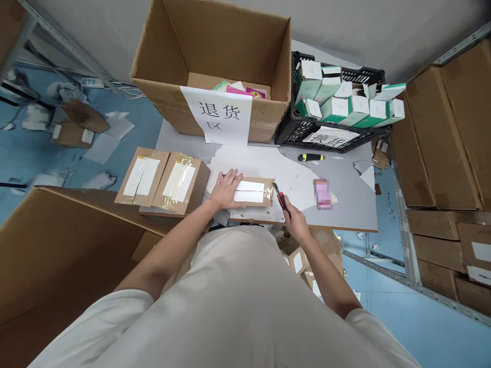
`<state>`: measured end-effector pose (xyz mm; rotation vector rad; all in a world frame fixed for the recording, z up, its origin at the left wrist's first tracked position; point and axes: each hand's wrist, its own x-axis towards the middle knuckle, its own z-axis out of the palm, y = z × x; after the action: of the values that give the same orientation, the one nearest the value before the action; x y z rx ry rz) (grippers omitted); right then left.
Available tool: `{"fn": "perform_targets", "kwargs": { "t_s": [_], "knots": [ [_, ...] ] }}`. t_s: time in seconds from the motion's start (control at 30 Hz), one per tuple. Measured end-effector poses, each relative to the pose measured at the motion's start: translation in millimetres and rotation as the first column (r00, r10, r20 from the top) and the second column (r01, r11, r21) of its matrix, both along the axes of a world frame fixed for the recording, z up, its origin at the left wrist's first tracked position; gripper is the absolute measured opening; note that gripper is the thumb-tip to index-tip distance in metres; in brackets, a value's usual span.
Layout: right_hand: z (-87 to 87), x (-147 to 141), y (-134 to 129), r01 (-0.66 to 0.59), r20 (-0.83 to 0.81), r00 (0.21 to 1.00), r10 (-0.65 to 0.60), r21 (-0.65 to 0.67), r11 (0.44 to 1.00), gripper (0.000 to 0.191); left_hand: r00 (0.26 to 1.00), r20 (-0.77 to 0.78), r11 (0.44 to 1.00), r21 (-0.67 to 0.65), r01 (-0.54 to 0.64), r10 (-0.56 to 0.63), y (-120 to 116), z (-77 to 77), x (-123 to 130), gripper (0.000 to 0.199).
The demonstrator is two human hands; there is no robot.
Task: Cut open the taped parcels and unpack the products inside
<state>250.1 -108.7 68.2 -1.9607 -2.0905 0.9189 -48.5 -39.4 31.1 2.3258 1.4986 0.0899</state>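
From here: gray table (355, 210), big open carton (163, 102) at back, black crate (288, 131) beside it. Small taped box (251, 192) near front edge, left hand (227, 190) spread flat on it. Right hand (295, 221) wrapped round red-black cutter (282, 199), blade at box's right end.

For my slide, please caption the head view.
Left hand on a taped carton, right hand holding a utility knife near its end.

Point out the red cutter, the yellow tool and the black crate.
Red cutter (282, 200): head view, on its handle.
Yellow tool (310, 157): head view, mid-body.
Black crate (290, 131): head view, on its front wall.
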Motion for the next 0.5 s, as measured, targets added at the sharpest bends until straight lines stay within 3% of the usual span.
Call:
{"fn": "perform_targets", "kwargs": {
  "t_s": [0.13,0.27,0.5],
  "knots": [
    [11.5,-15,-4,-0.052,0.234,0.97,0.061,-0.042,0.998,0.057,1.0,-0.021,1.0,-0.018,-0.023,0.022,-3,-3.0,4,0.128],
    [24.1,-32,-3,-0.07,0.435,0.893,0.115,-0.118,0.991,0.059,0.997,0.024,0.997,-0.016,-0.077,0.077,-8,-4.4,8,0.124],
    [35.4,-55,-6,-0.084,0.552,0.811,0.197,-0.223,0.971,0.069,0.987,0.074,0.99,-0.018,-0.141,0.142,-6,-5.7,11,0.121]
  ]
}}
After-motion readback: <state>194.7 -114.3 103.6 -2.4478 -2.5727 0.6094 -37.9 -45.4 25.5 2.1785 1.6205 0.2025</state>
